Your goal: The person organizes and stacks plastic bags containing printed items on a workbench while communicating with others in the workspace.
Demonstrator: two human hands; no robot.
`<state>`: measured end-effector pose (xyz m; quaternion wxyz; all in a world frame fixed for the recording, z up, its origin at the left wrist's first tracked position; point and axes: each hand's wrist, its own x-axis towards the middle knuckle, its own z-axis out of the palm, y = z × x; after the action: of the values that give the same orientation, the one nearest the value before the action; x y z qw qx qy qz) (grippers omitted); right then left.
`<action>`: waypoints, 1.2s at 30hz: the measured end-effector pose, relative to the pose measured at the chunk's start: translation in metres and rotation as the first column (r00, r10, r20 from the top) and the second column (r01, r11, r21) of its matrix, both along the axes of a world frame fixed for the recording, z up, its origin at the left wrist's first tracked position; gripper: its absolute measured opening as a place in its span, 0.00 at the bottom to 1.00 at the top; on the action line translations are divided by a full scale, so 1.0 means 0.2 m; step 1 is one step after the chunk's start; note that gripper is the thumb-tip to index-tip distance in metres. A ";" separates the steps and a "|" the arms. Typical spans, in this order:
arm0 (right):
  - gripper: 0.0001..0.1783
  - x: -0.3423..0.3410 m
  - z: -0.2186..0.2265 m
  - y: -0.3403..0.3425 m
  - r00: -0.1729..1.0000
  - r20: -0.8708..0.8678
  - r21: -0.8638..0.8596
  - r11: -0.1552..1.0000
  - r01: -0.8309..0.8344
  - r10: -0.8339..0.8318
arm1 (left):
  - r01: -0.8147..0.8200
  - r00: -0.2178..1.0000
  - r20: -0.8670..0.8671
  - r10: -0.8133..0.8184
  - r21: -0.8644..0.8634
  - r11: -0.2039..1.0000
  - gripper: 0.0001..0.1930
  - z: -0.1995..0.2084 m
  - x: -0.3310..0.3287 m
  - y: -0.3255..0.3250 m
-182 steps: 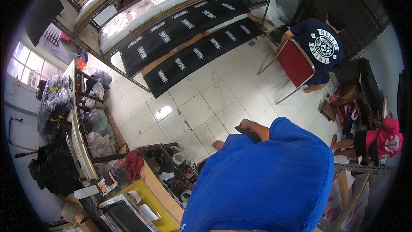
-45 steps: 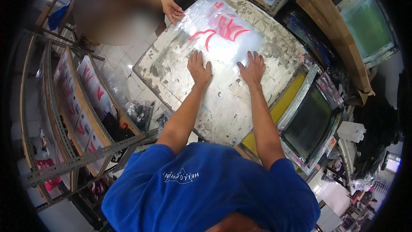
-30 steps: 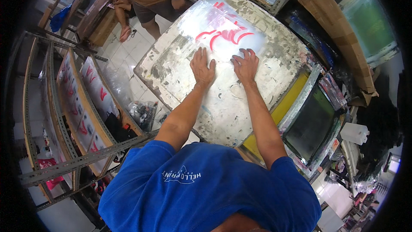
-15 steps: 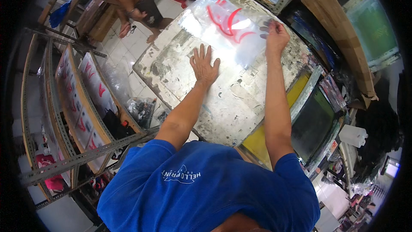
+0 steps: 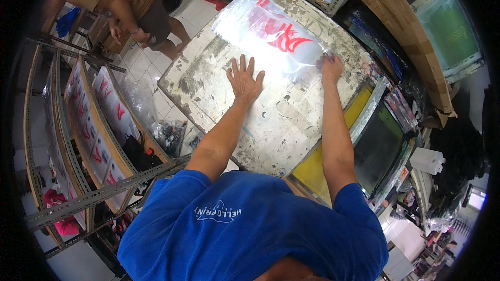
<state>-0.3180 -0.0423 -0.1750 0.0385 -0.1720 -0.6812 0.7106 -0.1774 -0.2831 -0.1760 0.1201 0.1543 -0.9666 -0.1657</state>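
Note:
A clear, glossy plastic sheet [image 5: 271, 34] with red printed curved shapes lies at the far part of a worn, paint-stained white tabletop [image 5: 276, 135]. It appears to bow up or fold over, and glare washes out its near middle. My right hand [image 5: 330, 70] has its fingers closed on the sheet's right end. Flat on the tabletop by the sheet's near edge rests my left hand [image 5: 245, 83], fingers spread. Whether its fingertips touch the plastic is hard to tell in the glare.
A metal rack [image 5: 99, 190] holding printed sheets on boards stands at left. Framed screens [image 5: 377, 143] lean at the table's right side, near a cardboard piece [image 5: 406, 36] and a white plastic jug [image 5: 427, 161]. Another person [image 5: 125, 10] is at the far left.
My right hand has drawn in nearer along the table's right side. The sheet's red shapes now look bunched closer together. My left hand has barely moved. The other person has shifted.

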 end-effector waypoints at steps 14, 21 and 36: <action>0.50 0.14 0.23 -0.12 0.993 -0.014 0.952 0.304 -0.023 0.116 | -0.024 0.999 -0.024 0.024 -0.002 1.000 0.34 -0.02 0.00 0.00; 0.50 0.28 0.10 -0.13 0.980 0.030 0.867 0.483 -0.124 0.198 | -0.007 0.999 0.051 0.006 0.014 1.000 0.35 0.00 -0.01 0.01; 0.33 1.38 0.42 0.03 0.702 0.005 0.541 0.588 -0.602 0.713 | 0.027 0.998 -0.051 -0.028 -0.026 0.999 0.38 -0.12 -0.02 -0.05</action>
<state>-0.0413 -0.0356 -0.0915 -0.1124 0.1865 -0.8478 0.4836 -0.1819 -0.2926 -0.2007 0.1448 0.1352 -0.9672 -0.1590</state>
